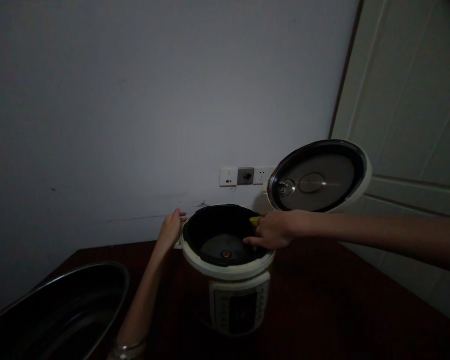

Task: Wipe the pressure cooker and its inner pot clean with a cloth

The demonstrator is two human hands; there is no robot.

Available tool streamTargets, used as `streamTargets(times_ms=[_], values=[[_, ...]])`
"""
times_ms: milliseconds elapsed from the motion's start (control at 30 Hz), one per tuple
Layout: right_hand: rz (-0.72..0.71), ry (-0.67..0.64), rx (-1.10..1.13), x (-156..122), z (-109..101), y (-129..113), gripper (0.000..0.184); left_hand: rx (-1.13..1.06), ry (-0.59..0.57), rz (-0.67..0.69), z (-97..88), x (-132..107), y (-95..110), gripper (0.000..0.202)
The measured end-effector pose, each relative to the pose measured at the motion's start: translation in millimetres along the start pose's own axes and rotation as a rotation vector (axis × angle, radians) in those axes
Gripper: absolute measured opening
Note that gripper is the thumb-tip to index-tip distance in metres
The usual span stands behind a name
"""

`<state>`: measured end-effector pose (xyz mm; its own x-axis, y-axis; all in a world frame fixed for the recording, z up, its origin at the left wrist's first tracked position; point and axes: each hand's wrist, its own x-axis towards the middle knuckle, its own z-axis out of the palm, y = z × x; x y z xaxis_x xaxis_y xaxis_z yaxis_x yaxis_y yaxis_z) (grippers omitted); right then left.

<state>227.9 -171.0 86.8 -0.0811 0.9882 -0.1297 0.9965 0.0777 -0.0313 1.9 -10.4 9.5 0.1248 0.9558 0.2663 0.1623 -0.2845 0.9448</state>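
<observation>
Electric cooker with a round body, an off-white rim and a dark control panel on its front (pixel 225 271) stands upright on a dark red-brown worktop (pixel 307 290), a little below and right of the centre of the frame. Its mouth is open, showing a black inner wall and a grey metal floor with a small round button (pixel 227 254) in the middle. At its right rim, the right hand (pixel 273 229) reaches over the edge with bent fingers, closed on a small yellow piece of soft-looking material (pixel 254 220) just inside the mouth. At the left rim, the left hand (pixel 171 230) touches the cooker's side; its fingers are partly hidden, so whether they grip or only rest cannot be told. Silver-coloured bangles (pixel 129 348) circle the left wrist at the bottom of the frame. Right of centre, a round off-white lid with a metal inner face (pixel 322 180) is tilted up, its lower edge behind the right forearm. A wide dark basin with a shiny rim (pixel 60 310) fills the lower left corner. Behind the cooker, white and grey sockets (pixel 245 176) sit in a pale wall (pixel 153 100); a panelled pale door (pixel 408 90) is at upper right.
</observation>
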Motion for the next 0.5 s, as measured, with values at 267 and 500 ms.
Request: streamTargets(times_ms=[267, 500], values=[[-0.23, -0.15, 0.285, -57, -2, -59, 0.07, -0.064, -0.016, -0.029, 1.1, 7, -9, 0.045], [-0.45, -0.091, 0.312, -48, 23, -81, 0.088, -0.175, -0.018, -0.068, 1.4, 7, -10, 0.046]])
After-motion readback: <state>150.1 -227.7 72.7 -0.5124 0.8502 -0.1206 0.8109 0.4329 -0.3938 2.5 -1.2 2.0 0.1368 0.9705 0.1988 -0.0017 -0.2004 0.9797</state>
